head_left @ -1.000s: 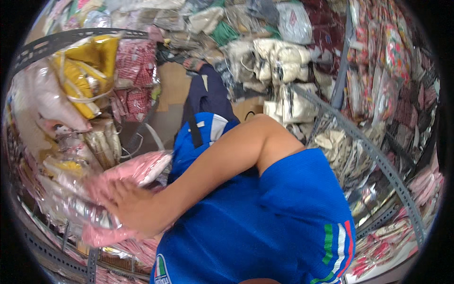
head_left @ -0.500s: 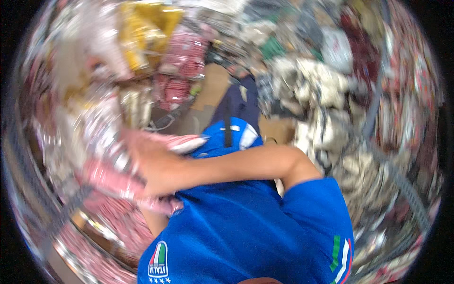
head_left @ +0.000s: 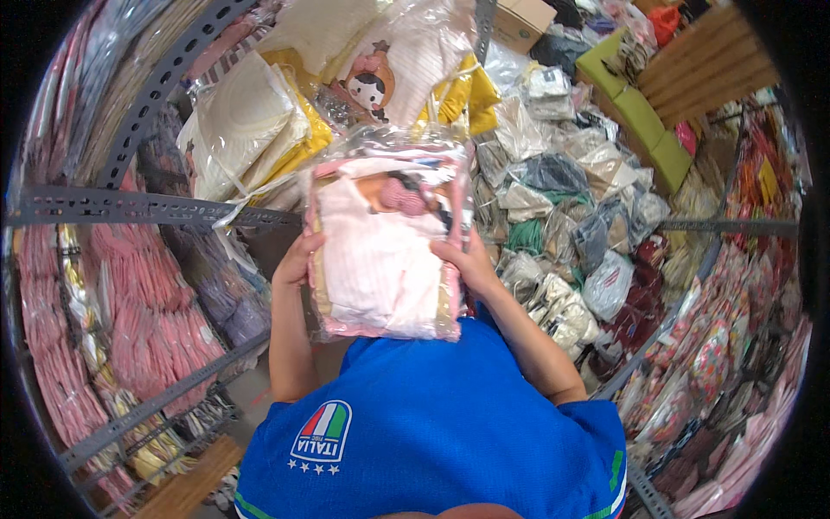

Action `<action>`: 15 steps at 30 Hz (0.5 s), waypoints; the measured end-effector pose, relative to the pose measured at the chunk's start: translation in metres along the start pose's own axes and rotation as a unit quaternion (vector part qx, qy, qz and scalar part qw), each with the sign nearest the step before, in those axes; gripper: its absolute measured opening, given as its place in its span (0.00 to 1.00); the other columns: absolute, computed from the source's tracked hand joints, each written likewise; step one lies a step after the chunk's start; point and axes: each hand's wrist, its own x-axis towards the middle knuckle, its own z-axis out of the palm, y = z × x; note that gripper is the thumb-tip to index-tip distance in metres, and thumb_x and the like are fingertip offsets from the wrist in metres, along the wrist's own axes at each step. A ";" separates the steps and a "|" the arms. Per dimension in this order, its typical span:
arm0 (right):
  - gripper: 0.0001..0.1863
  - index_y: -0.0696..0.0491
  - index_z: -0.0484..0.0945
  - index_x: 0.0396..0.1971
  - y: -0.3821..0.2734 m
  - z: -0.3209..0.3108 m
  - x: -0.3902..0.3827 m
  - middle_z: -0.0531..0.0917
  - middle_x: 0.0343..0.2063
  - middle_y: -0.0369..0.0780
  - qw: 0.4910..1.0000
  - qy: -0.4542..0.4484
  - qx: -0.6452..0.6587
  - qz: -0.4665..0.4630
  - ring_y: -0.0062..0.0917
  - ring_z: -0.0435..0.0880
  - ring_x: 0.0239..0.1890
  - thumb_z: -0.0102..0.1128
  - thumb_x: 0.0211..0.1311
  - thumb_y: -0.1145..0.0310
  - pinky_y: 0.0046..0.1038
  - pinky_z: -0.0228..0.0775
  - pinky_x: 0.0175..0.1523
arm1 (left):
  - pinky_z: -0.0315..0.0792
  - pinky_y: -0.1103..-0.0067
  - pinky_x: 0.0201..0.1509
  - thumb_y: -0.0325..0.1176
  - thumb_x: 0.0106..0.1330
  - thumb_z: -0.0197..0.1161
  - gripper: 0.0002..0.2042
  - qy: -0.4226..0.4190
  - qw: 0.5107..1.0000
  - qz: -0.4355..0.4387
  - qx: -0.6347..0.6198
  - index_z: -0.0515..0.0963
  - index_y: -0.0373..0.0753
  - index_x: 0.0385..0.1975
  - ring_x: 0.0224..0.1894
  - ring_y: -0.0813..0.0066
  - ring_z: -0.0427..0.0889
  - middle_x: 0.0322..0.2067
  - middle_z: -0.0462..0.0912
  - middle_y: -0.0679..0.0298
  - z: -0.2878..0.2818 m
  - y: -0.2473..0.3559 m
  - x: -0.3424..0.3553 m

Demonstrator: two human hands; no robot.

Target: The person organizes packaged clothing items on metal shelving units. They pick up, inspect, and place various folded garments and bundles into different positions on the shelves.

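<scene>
A clear plastic bag of folded clothing [head_left: 385,277], white and pink with a cartoon print near its far end, is held in front of my chest. It looks thick, perhaps more than one packet; I cannot tell. On its left edge my left hand [head_left: 298,258] is closed, with the fingers partly hidden underneath. My right hand [head_left: 468,261] grips the opposite edge, thumb on top. Just beyond the bag lies another bagged garment [head_left: 406,52], pale with a similar cartoon figure, over yellow bagged pieces [head_left: 471,99].
Grey perforated metal shelf frames [head_left: 164,208] stand at the left, around stacks of pink bagged clothes [head_left: 143,298]. Loose bagged garments [head_left: 553,199] are heaped at the right. Farther off are a cardboard box [head_left: 521,22], a green padded piece [head_left: 635,112] and a wooden board [head_left: 713,65].
My right arm, earlier stretched across to the left among blurred pink packages, has come back. Both hands now hold the bag of clothing before my chest. The whole view has turned.
</scene>
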 end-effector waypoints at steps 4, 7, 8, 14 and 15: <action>0.32 0.60 0.67 0.56 -0.021 -0.020 0.001 0.80 0.42 0.39 0.997 0.054 0.049 -0.031 0.21 0.79 0.42 0.71 0.56 0.63 0.25 0.72 0.49 | 0.54 0.74 0.72 0.44 0.63 0.62 0.41 -0.039 0.987 0.105 0.119 0.52 0.30 0.71 0.67 0.71 0.62 0.66 0.64 0.60 0.056 0.036 0.016; 0.27 0.60 0.71 0.50 -0.054 -0.045 0.037 0.80 0.39 0.38 0.997 -0.004 0.007 -0.078 0.19 0.79 0.40 0.71 0.56 0.61 0.24 0.72 0.46 | 0.54 0.74 0.72 0.44 0.64 0.60 0.40 -0.025 0.979 0.137 0.149 0.51 0.30 0.72 0.67 0.70 0.62 0.66 0.65 0.60 0.094 0.083 0.027; 0.27 0.60 0.71 0.49 -0.071 -0.049 0.055 0.80 0.39 0.38 0.996 -0.026 -0.005 -0.089 0.20 0.79 0.40 0.71 0.57 0.60 0.24 0.72 0.46 | 0.58 0.73 0.70 0.44 0.67 0.58 0.38 0.002 0.970 0.165 0.179 0.53 0.30 0.71 0.66 0.70 0.65 0.66 0.65 0.60 0.070 0.085 0.044; 0.37 0.65 0.70 0.51 -0.190 -0.038 0.181 0.81 0.41 0.44 0.984 -0.094 0.079 -0.127 0.26 0.81 0.42 0.73 0.52 0.51 0.25 0.73 0.49 | 0.78 0.72 0.56 0.50 0.68 0.56 0.30 0.062 0.995 0.081 0.023 0.68 0.32 0.62 0.52 0.71 0.82 0.56 0.78 0.56 0.105 0.197 0.118; 0.39 0.66 0.70 0.52 -0.202 -0.034 0.208 0.81 0.41 0.46 0.980 -0.083 0.086 -0.161 0.29 0.82 0.43 0.73 0.50 0.50 0.25 0.73 0.49 | 0.79 0.71 0.54 0.51 0.68 0.56 0.30 0.057 0.994 0.092 0.017 0.69 0.33 0.61 0.51 0.71 0.83 0.55 0.79 0.55 0.106 0.213 0.133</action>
